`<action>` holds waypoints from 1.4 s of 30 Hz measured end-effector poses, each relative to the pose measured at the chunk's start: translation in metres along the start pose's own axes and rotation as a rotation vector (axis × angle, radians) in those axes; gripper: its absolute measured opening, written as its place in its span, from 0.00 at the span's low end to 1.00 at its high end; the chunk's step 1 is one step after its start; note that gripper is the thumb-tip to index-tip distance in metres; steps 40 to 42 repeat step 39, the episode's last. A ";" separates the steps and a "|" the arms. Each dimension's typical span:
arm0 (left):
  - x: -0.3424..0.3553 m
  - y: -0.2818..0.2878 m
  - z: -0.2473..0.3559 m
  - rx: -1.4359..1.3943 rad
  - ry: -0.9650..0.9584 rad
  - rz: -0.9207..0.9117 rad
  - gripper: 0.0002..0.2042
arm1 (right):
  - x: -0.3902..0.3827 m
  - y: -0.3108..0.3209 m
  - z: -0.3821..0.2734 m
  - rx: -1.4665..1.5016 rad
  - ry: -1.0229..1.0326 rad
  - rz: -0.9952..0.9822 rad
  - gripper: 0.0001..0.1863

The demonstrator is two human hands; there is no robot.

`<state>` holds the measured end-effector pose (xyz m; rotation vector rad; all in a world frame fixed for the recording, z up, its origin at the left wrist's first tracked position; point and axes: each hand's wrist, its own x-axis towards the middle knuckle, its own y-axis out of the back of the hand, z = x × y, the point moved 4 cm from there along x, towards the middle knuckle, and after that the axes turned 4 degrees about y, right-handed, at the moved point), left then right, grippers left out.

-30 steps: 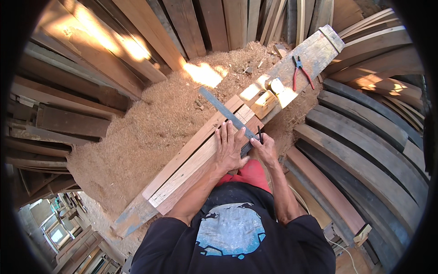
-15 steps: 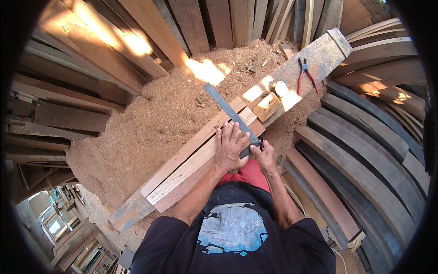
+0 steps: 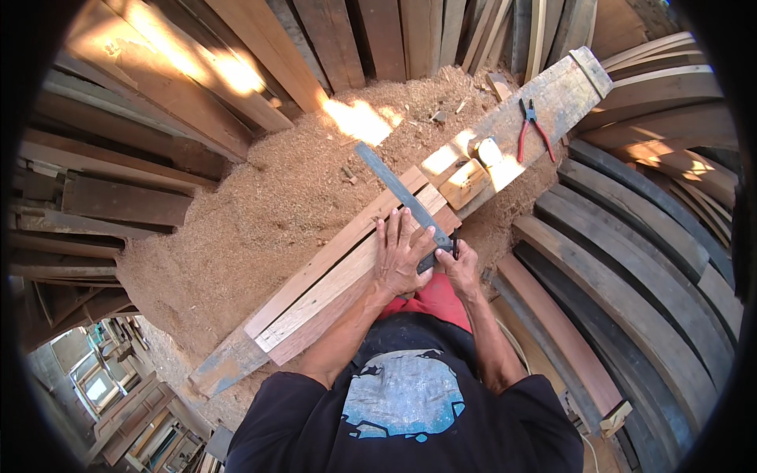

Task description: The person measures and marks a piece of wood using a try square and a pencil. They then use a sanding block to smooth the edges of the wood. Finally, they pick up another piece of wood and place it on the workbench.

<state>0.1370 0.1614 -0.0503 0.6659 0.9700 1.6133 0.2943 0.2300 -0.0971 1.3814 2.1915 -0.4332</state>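
Note:
A try square lies slantwise across several wood strips set side by side, its grey blade sticking out past their far edge. My left hand rests on the strips with fingers spread, pressing against the blade's edge. The square's dark stock sits at the near edge, between my hands and partly covered by them. Beside it, my right hand pinches a thin dark pencil-like tool, held upright near the strips' right end. Its tip is too small to make out.
The strips lie on a long worn plank. Farther along it are a wooden block, a round sunlit object and red-handled pliers. Shavings cover the ground behind. Stacked boards stand close on the right and others behind.
My right hand has shifted very slightly right with the pencil-like tool. The left hand and the square stay in place on the strips.

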 end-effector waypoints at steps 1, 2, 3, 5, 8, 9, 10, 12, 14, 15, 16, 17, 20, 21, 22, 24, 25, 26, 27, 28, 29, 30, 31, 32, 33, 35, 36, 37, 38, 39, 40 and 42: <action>-0.001 -0.002 -0.001 0.003 -0.003 -0.004 0.47 | 0.000 0.000 -0.002 -0.036 -0.007 -0.003 0.06; 0.000 -0.002 -0.001 0.007 -0.008 -0.009 0.47 | 0.000 0.000 -0.001 -0.018 0.000 0.003 0.06; 0.000 -0.002 -0.001 0.011 -0.013 -0.014 0.47 | 0.000 0.000 0.001 0.000 0.008 0.009 0.06; 0.001 0.000 0.002 0.041 -0.035 0.005 0.48 | -0.001 -0.001 -0.002 0.046 0.013 0.017 0.06; 0.002 0.007 0.003 -0.021 -0.010 -0.019 0.53 | -0.003 -0.002 -0.005 0.061 0.006 0.012 0.06; 0.001 0.008 0.002 -0.061 0.008 -0.038 0.55 | 0.000 0.002 0.000 0.021 0.003 0.000 0.06; 0.000 0.010 0.000 -0.100 -0.006 -0.016 0.57 | 0.002 0.004 0.004 -0.018 0.000 -0.012 0.07; -0.001 0.012 -0.006 -0.180 -0.034 0.034 0.61 | 0.002 0.004 -0.001 -0.049 -0.026 -0.022 0.07; -0.002 0.008 -0.007 -0.139 -0.039 0.011 0.61 | 0.001 0.003 -0.003 -0.028 -0.021 -0.024 0.07; -0.002 0.005 -0.006 -0.096 -0.032 -0.013 0.59 | 0.000 0.001 -0.004 0.008 -0.003 -0.021 0.07; -0.002 0.001 -0.006 -0.051 -0.024 -0.037 0.57 | 0.000 0.000 -0.005 0.044 0.015 -0.018 0.07; -0.001 0.002 -0.004 -0.025 -0.028 -0.039 0.55 | 0.000 -0.001 -0.006 0.050 0.012 -0.021 0.07; 0.001 0.003 -0.001 0.029 -0.033 -0.053 0.49 | 0.000 -0.001 -0.004 0.070 0.010 -0.023 0.07; 0.001 0.002 -0.001 0.029 -0.029 -0.064 0.47 | 0.001 -0.001 0.000 0.078 0.014 -0.017 0.07; 0.001 0.000 -0.002 0.029 -0.025 -0.074 0.46 | 0.001 -0.001 0.004 0.086 0.019 -0.011 0.07; 0.000 -0.001 -0.002 0.033 -0.032 -0.052 0.46 | 0.001 -0.001 0.006 0.083 0.008 0.001 0.08; 0.000 -0.002 -0.002 0.035 -0.036 -0.042 0.46 | 0.001 -0.002 0.007 0.082 0.002 0.008 0.08; 0.000 -0.001 0.000 0.041 -0.030 -0.038 0.46 | 0.000 -0.003 0.006 0.094 0.004 0.007 0.08; 0.000 0.001 0.001 0.047 -0.024 -0.035 0.46 | -0.001 -0.004 0.004 0.105 0.005 0.007 0.07; 0.000 0.002 0.002 0.053 -0.018 -0.032 0.47 | -0.002 -0.005 0.003 0.117 0.007 0.006 0.07; 0.000 0.001 0.002 0.049 -0.023 -0.021 0.47 | -0.004 -0.004 0.001 0.132 0.001 -0.007 0.07; 0.000 0.000 0.001 0.046 -0.027 -0.009 0.47 | -0.005 -0.003 0.000 0.146 -0.005 -0.020 0.06; 0.000 0.000 0.001 0.042 -0.031 0.002 0.47 | -0.005 -0.003 -0.001 0.160 -0.011 -0.033 0.06; 0.000 0.000 0.000 0.035 -0.031 -0.001 0.47 | -0.005 -0.003 -0.001 0.146 -0.004 -0.026 0.06; 0.000 -0.001 0.000 0.027 -0.031 -0.003 0.47 | -0.004 -0.002 0.000 0.133 0.003 -0.020 0.06; 0.000 -0.001 0.000 0.019 -0.026 -0.008 0.47 | -0.002 -0.001 0.003 0.091 0.008 -0.017 0.06; 0.000 -0.001 0.000 0.018 -0.021 -0.012 0.46 | -0.001 0.001 0.006 0.063 0.005 -0.020 0.06; 0.000 0.000 0.000 0.017 -0.016 -0.015 0.46 | 0.000 0.002 0.008 0.034 0.003 -0.023 0.07; 0.000 0.000 0.001 0.020 -0.013 -0.023 0.47 | 0.001 0.001 0.009 0.048 0.042 -0.016 0.08; 0.001 0.001 0.001 0.023 -0.010 -0.032 0.47 | 0.001 -0.001 0.010 0.062 0.082 -0.010 0.09; 0.001 0.001 0.001 0.023 -0.010 -0.032 0.47 | 0.001 -0.001 0.010 0.062 0.082 -0.010 0.09; 0.001 0.001 0.001 0.023 -0.010 -0.032 0.47 | 0.001 -0.001 0.010 0.062 0.082 -0.010 0.09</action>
